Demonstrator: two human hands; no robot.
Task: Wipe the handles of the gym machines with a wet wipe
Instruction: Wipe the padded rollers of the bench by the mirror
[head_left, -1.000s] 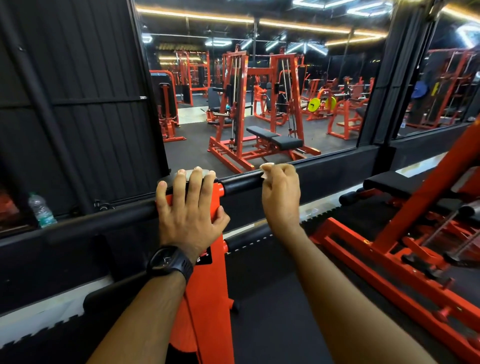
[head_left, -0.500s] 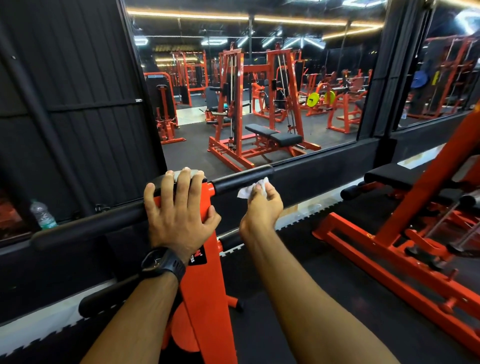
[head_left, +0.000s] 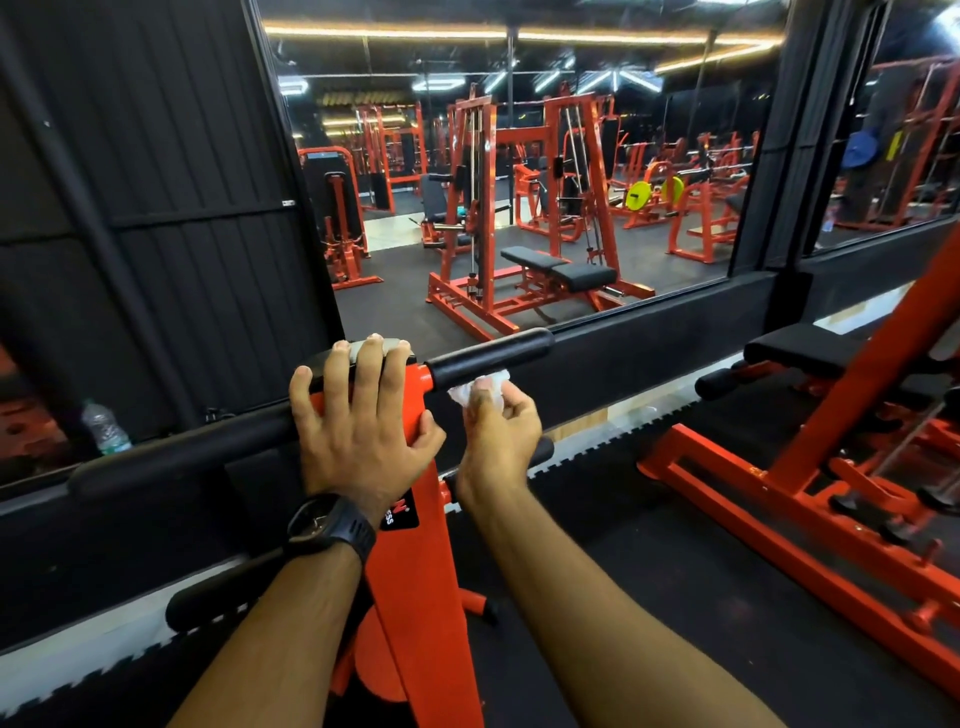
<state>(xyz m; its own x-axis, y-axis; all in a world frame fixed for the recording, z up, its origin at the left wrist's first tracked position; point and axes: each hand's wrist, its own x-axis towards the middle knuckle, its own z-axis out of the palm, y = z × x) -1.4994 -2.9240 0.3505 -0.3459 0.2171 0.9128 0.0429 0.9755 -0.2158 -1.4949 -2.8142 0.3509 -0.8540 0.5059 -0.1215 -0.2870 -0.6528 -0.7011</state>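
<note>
One crumpled white wet wipe (head_left: 480, 391) is touching the underside of the black padded handle (head_left: 488, 352), right of the orange post (head_left: 415, 571). The right hand (head_left: 498, 441) is pinching it, its grip curling around the wipe. The left hand (head_left: 358, 431) is resting flat over the post top, its grip holding nothing, fingers nearly straight.

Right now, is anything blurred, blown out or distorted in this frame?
Head view: right hand and wet wipe slightly motion-blurred, left hand sharper; ceiling strip lights blown out; wide-angle lens tilts and bows the black pillar at the right.
</note>
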